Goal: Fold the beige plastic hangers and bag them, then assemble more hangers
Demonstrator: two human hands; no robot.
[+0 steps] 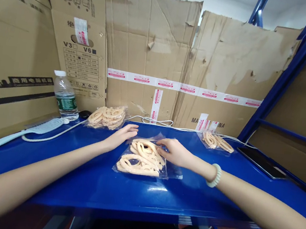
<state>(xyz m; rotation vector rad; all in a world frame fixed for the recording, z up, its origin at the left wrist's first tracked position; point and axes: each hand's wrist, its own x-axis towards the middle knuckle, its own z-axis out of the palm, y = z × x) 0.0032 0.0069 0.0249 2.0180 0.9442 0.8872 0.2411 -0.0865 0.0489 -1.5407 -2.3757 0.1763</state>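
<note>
A clear plastic bag (141, 158) of peach-coloured soft loops lies flat in the middle of the blue table. My left hand (120, 136) is just past its upper left corner, fingers stretched out and holding nothing; whether the fingertips touch the film is unclear. At the bag's upper right side, my right hand (174, 152) has its fingers curled onto the film beside the loops, the thumb partly hidden. A white beaded bracelet (214, 175) circles my right wrist. Another bit of clear film (175, 171) sticks out to the right, below this hand.
Bagged loops (107, 117) lie at the back left, and a smaller bag of loops (217, 141) at the back right. A water bottle (66, 96), a pale hairbrush (46, 126) and a white cable (52, 139) are left; a dark tablet (261, 163) is right. Cardboard (151, 46) walls the back.
</note>
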